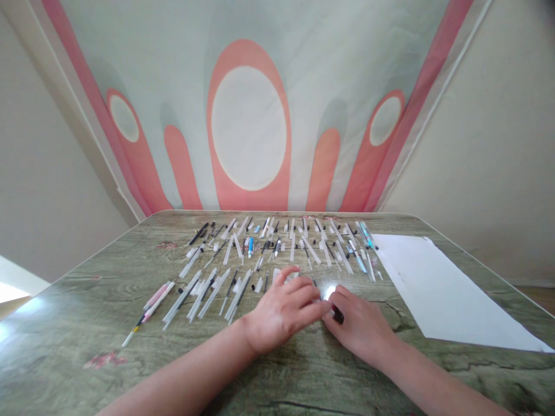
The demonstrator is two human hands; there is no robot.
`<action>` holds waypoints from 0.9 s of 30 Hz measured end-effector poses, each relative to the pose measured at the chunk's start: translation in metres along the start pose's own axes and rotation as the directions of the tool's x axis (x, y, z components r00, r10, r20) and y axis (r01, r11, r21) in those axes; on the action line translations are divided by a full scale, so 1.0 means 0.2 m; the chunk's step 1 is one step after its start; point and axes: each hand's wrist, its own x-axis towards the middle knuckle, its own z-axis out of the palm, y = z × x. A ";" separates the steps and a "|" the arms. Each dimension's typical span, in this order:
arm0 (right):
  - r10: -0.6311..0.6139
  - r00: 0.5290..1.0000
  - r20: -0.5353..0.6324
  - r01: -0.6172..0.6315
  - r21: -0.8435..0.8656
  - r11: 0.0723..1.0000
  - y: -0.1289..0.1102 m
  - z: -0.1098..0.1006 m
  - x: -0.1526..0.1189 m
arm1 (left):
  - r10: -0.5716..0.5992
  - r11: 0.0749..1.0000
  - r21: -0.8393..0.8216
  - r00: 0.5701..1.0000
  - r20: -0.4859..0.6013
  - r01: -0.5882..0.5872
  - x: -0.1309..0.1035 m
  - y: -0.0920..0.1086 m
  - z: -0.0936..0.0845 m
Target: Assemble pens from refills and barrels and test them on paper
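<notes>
My left hand (288, 309) reaches in from the lower left with its fingers bent. The tips of its index finger and thumb meet my right hand over the table, closed on something mostly hidden. My right hand (362, 323) is curled, and a small black pen part (337, 314) shows between its thumb and fingers. The two hands touch or nearly touch at this part. Just beyond them lie rows of taken-apart pens: clear barrels (238, 294), dark refills and small caps. A blue pen piece (250, 247) stands out among them.
A white sheet of paper (451, 294) lies on the right of the wood-patterned table (65, 358). Pink and white pen parts (156, 300) and a thin refill (132, 332) lie to the left. A patterned curtain (303, 86) hangs behind the far edge.
</notes>
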 end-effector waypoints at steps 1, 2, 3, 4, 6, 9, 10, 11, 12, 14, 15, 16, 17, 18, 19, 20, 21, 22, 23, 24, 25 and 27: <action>0.017 1.000 -0.002 -0.017 -0.026 1.000 -0.01 0.00 0.00 | -0.066 0.998 -0.002 0.998 -0.008 0.066 -0.01 -0.04 0.01; 0.030 1.000 0.000 -0.030 -0.048 0.998 -0.02 0.01 0.00 | -0.129 0.992 -0.008 0.992 -0.014 0.129 -0.02 -0.08 0.02; 0.035 0.999 0.008 -0.034 -0.064 0.997 -0.02 0.01 0.00 | -0.184 0.983 -0.014 0.983 -0.021 0.184 -0.03 -0.12 0.04; 0.037 0.999 0.020 -0.035 -0.078 0.996 -0.02 0.02 0.00 | -0.229 0.973 -0.020 0.973 -0.024 0.228 -0.04 -0.15 0.05; 0.047 0.998 0.039 -0.043 -0.103 0.994 -0.02 0.02 0.01 | -0.271 0.962 -0.035 0.962 -0.015 0.270 -0.05 -0.17 0.08; 0.072 0.996 0.060 -0.063 -0.144 0.988 -0.02 0.01 0.01 | -0.279 0.959 -0.054 0.960 0.013 0.279 -0.05 -0.17 0.11; 0.080 0.995 0.065 -0.069 -0.157 0.985 -0.02 0.01 0.02 | -0.279 0.958 -0.056 0.960 0.020 0.280 -0.06 -0.17 0.12; 0.087 0.994 0.072 -0.074 -0.167 0.983 -0.02 0.00 0.02 | -0.282 0.957 -0.056 0.959 0.024 0.283 -0.06 -0.16 0.12; 0.092 0.993 0.079 -0.077 -0.176 0.981 -0.02 0.00 0.02 | -0.286 0.956 -0.055 0.958 0.026 0.287 -0.06 -0.16 0.13; 0.103 0.990 0.096 -0.083 -0.193 0.978 -0.01 -0.01 0.01 | -0.288 0.956 -0.051 0.957 0.031 0.289 -0.07 -0.16 0.14; 0.106 0.989 0.105 -0.083 -0.201 0.976 0.00 -0.02 0.01 | -0.286 0.956 -0.048 0.958 0.033 0.288 -0.07 -0.16 0.15; 0.108 0.988 0.114 -0.082 -0.207 0.975 0.00 -0.03 0.01 | -0.281 0.958 -0.046 0.959 0.035 0.282 -0.07 -0.16 0.15; 0.110 0.987 0.119 -0.083 -0.212 0.974 0.00 -0.03 0.01 | -0.272 0.961 -0.045 0.962 0.037 0.273 -0.08 -0.16 0.15; 0.113 0.986 0.122 -0.084 -0.217 0.973 0.00 -0.04 0.01 | -0.261 0.964 -0.044 0.965 0.039 0.262 -0.08 -0.16 0.15; 0.117 0.986 0.122 -0.088 -0.221 0.971 0.01 -0.04 0.01 | -0.251 0.967 -0.042 0.967 0.041 0.252 -0.08 -0.16 0.15; 0.122 0.985 0.120 -0.093 -0.223 0.970 0.01 -0.04 0.01 | -0.242 0.969 -0.040 0.969 0.043 0.244 -0.08 -0.16 0.15; 0.128 0.985 0.116 -0.099 -0.226 0.969 0.01 -0.04 0.01 | -0.237 0.970 -0.038 0.971 0.045 0.238 -0.08 -0.16 0.15; 0.131 0.985 0.112 -0.103 -0.228 0.968 0.01 -0.04 0.01 | -0.233 0.971 -0.036 0.971 0.046 0.235 -0.08 -0.16 0.15; 0.133 0.985 0.107 -0.105 -0.228 0.968 0.01 -0.04 0.01 | -0.231 0.972 -0.034 0.972 0.048 0.233 -0.08 -0.16 0.15; 0.132 0.986 0.100 -0.107 -0.228 0.968 0.01 -0.04 0.01 | -0.230 0.972 -0.034 0.972 0.051 0.232 -0.08 -0.16 0.15; 0.130 0.987 0.090 -0.107 -0.225 0.968 0.02 -0.04 0.01 | -0.230 0.972 -0.035 0.972 0.053 0.232 -0.08 -0.15 0.15; 0.119 0.991 0.055 -0.105 -0.212 0.972 0.03 -0.04 0.00 | -0.236 0.970 -0.050 0.970 0.057 0.239 -0.08 -0.15 0.15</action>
